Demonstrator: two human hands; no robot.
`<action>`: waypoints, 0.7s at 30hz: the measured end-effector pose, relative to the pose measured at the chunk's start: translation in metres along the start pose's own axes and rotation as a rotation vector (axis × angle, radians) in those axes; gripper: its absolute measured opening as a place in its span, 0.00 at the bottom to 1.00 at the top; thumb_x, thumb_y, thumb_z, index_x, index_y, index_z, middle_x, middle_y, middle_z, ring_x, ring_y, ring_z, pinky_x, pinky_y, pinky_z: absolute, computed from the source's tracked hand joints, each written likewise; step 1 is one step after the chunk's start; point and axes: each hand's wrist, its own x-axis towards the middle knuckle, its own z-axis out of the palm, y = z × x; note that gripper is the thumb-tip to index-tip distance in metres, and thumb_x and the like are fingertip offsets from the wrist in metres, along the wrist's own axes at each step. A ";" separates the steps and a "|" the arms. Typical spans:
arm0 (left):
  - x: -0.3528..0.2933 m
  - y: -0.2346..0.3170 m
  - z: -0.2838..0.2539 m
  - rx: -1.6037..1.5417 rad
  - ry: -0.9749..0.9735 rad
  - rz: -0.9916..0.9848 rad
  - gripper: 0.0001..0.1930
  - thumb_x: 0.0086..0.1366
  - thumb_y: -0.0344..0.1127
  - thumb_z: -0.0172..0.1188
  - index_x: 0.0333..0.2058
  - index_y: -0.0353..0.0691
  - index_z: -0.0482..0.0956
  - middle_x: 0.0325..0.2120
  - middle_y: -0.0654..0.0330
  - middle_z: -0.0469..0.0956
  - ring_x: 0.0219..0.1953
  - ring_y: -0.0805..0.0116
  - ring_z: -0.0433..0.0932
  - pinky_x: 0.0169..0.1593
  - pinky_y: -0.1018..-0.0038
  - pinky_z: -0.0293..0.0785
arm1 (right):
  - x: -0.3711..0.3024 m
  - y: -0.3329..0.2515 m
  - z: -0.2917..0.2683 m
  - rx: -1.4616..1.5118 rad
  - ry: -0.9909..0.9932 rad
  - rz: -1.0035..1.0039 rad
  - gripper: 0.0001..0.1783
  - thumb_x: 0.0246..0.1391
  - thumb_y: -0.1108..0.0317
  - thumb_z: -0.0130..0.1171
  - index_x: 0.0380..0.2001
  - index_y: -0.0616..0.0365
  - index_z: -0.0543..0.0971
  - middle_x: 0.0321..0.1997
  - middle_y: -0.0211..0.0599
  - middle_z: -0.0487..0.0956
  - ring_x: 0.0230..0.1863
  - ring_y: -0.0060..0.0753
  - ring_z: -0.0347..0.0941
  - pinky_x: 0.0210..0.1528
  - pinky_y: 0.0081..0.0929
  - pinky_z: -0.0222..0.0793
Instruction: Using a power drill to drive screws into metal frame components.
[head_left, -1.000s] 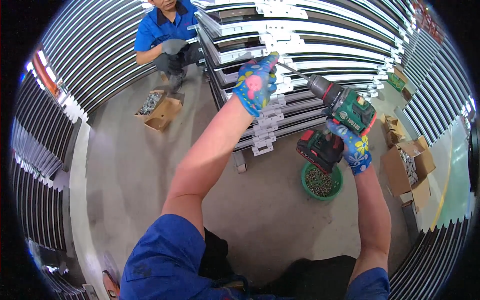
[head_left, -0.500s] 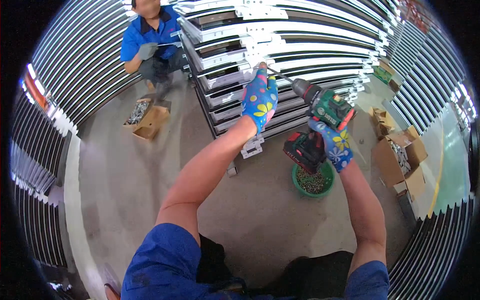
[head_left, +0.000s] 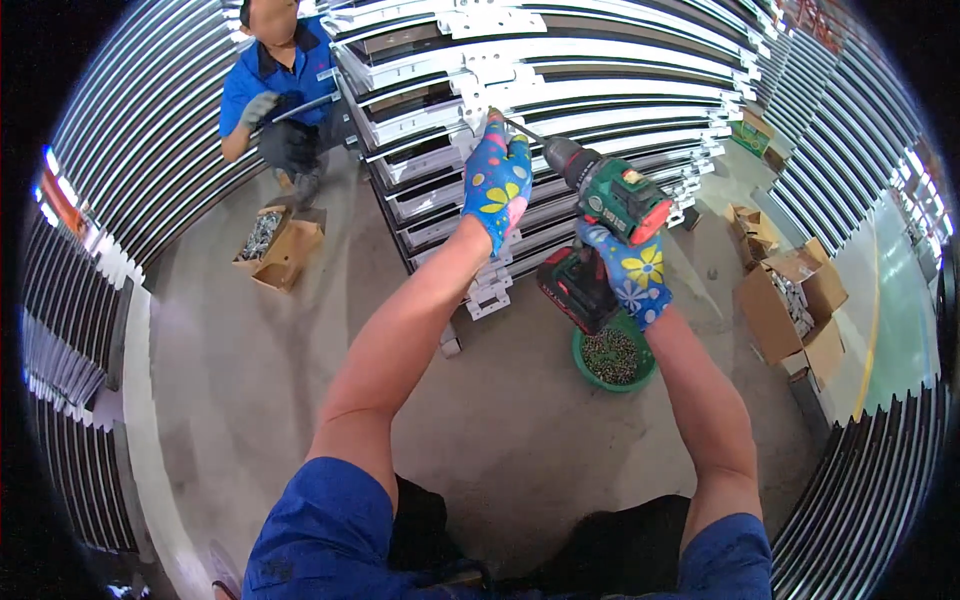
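A green and black cordless drill (head_left: 612,192) with a red-marked battery is gripped in my right hand (head_left: 632,268), which wears a blue flowered glove. Its long bit (head_left: 523,129) points left toward a white metal bracket (head_left: 480,88) on the stack of silver rails (head_left: 600,101). My left hand (head_left: 497,183), gloved alike, has its fingers drawn together against the bracket beside the bit's tip. Whatever those fingertips pinch is too small to make out. Under the drill, a green bowl (head_left: 640,372) of small screws stands on the floor.
A co-worker (head_left: 285,85) in a blue shirt crouches at the far left, holding a bar. Open cardboard boxes of metal parts stand at left (head_left: 285,262) and right (head_left: 768,318). Upright rail stacks (head_left: 180,130) line both sides.
The view has shifted slightly, so the rails and both hands sit further left. The drill stays pointed at the bracket by my left fingertips. The co-worker's bar has changed angle.
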 end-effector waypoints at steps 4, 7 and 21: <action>0.004 0.005 0.004 -0.130 -0.154 -0.186 0.26 0.61 0.37 0.49 0.56 0.31 0.58 0.31 0.42 0.75 0.32 0.54 0.76 0.35 0.66 0.70 | -0.002 0.004 -0.002 0.116 -0.051 0.143 0.14 0.40 0.78 0.60 0.35 0.59 0.76 0.33 0.30 0.76 0.35 0.24 0.73 0.36 0.23 0.70; 0.012 -0.019 0.011 -0.168 -0.107 -0.143 0.27 0.61 0.37 0.49 0.57 0.31 0.57 0.30 0.43 0.75 0.29 0.56 0.76 0.32 0.67 0.70 | -0.001 -0.001 0.009 0.229 -0.049 0.291 0.14 0.40 0.78 0.60 0.35 0.58 0.76 0.32 0.30 0.76 0.35 0.24 0.73 0.36 0.23 0.70; -0.019 0.012 0.003 -0.488 -0.042 -0.120 0.15 0.63 0.30 0.48 0.49 0.37 0.68 0.26 0.62 0.71 0.26 0.78 0.68 0.27 0.80 0.66 | 0.007 -0.006 0.004 -0.146 -0.078 -0.015 0.18 0.43 0.69 0.59 0.42 0.53 0.75 0.44 0.34 0.75 0.47 0.37 0.69 0.51 0.30 0.64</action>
